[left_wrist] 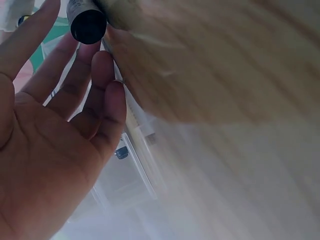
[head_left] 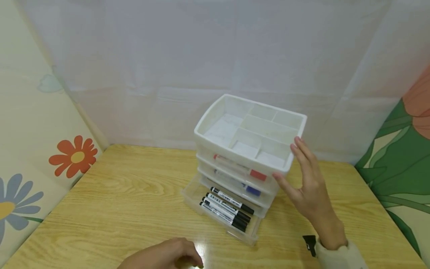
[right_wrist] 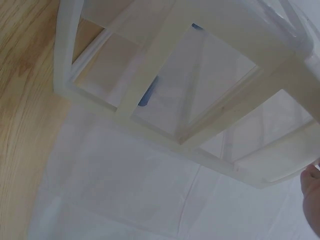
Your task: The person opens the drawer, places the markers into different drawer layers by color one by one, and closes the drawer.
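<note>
A white plastic drawer organizer (head_left: 242, 160) stands on the table with a divided tray on top. Its lowest drawer (head_left: 191, 198) is pulled out, with several black-capped markers (head_left: 231, 209) lying side by side in it. My right hand (head_left: 312, 190) rests on the tray's right front corner, fingers extended on the side rim and thumb at the front. My left hand (head_left: 164, 254) is low in front of the organizer, fingers bent. The left wrist view shows it holding a marker with a dark end (left_wrist: 87, 25) between thumb and fingers; the head view hides this marker.
A red-capped marker (head_left: 258, 175) and a blue-capped one (head_left: 252, 190) show through the closed upper drawers. A small black object (head_left: 309, 244) lies beside the right wrist. White cloth (head_left: 151, 74) hangs behind the table, with floral panels (head_left: 403, 168) at the sides.
</note>
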{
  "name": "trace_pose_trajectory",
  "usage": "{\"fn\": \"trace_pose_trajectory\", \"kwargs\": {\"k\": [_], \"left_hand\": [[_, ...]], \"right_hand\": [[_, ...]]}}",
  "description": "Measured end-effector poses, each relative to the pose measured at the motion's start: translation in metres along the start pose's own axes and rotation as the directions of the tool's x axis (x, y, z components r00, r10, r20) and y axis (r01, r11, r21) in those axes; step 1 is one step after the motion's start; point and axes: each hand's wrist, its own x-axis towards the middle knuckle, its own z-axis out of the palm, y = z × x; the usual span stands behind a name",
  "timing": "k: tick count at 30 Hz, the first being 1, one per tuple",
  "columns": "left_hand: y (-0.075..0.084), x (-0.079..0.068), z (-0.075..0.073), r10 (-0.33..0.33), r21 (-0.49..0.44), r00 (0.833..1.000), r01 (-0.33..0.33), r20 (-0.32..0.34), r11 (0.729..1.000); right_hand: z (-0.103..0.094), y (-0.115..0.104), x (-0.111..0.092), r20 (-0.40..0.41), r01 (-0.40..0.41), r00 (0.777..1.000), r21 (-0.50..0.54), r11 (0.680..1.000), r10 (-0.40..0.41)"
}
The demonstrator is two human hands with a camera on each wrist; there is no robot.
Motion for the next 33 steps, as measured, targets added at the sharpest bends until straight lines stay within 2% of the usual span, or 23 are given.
{"fn": "trace_pose_trajectory", "kwargs": {"k": [2, 5, 8, 12, 14, 17, 21, 24, 29, 33], "left_hand": [[0.0, 0.0, 0.0, 0.011, 0.014, 1.0, -0.011, 0.0, 1.0], [0.0, 0.001, 0.002, 0.041, 0.103, 0.999, -0.04, -0.01, 0.994], [0.003, 0.002, 0.004, 0.009, 0.156, 1.0, -0.007, -0.013, 0.988], [0.007, 0.003, 0.007, -0.077, 0.185, 0.997, 0.079, -0.018, 0.979], [0.007, 0.003, 0.008, -0.085, 0.238, 0.996, 0.088, -0.021, 0.967], [0.006, 0.004, 0.009, -0.098, 0.239, 0.995, 0.098, -0.009, 0.966], [0.007, 0.004, 0.008, -0.125, 0.164, 0.992, 0.123, 0.0, 0.979], [0.008, 0.005, 0.006, -0.079, 0.197, 0.997, 0.081, -0.02, 0.977], [0.013, 0.007, -0.001, 0.023, 0.301, 0.999, -0.01, -0.04, 0.954], [0.018, 0.009, -0.004, 0.032, 0.349, 0.998, -0.011, -0.055, 0.937]], "right_hand": [[0.0, 0.0, 0.0, -0.001, 0.001, 1.0, -0.003, 1.0, -0.001], [0.0, 0.0, 0.0, -0.005, 0.006, 1.0, -0.003, 1.0, -0.006], [0.0, 0.0, 0.0, -0.008, 0.009, 1.0, -0.005, 1.0, -0.01], [0.0, 0.0, 0.0, -0.006, 0.008, 1.0, -0.007, 1.0, -0.008], [0.0, 0.0, 0.0, -0.004, 0.005, 1.0, -0.009, 1.0, -0.005], [0.0, 0.0, 0.0, -0.003, 0.006, 1.0, -0.009, 1.0, -0.006], [0.0, 0.0, -0.001, 0.002, 0.006, 1.0, -0.012, 1.0, -0.006], [0.0, 0.0, -0.001, 0.005, 0.001, 1.0, -0.01, 1.0, -0.001], [0.0, 0.0, -0.001, 0.006, -0.006, 1.0, -0.011, 1.0, 0.006], [0.0, -0.001, 0.0, 0.0, -0.001, 1.0, -0.009, 1.0, 0.001]]}}
